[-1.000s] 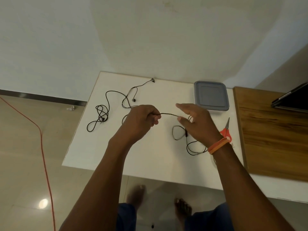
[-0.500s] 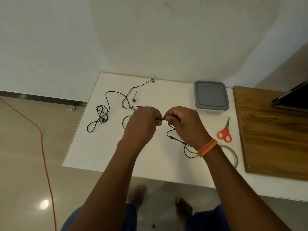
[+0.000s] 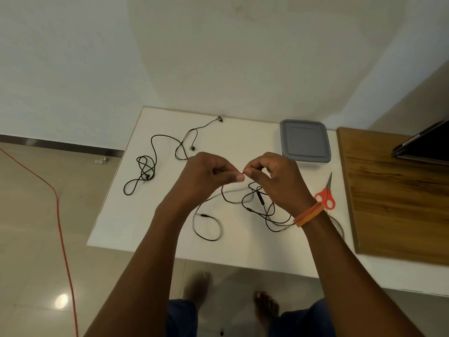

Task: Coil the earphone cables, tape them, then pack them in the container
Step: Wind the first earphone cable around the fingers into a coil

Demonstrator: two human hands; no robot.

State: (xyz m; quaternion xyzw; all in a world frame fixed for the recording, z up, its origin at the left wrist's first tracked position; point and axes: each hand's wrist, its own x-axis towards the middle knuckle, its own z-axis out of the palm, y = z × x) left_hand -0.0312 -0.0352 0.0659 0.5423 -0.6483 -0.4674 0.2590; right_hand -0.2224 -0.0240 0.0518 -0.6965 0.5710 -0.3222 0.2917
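A: Nearest, thin black earphone cable looping limp across smooth white table. Above it?

B: Left hand and right hand, both curled, pinching that cable between fingertips, nearly touching.

A: Right side?

B: Orange-handled scissors. Farther left, second cable, tangled. Far right, square grey lidded container.

Bare white desk lies open at seven o'clock. Loose black earphone cables sprawl at centre and ten o'clock. A grey container blocks one o'clock; red scissors sit at three o'clock.
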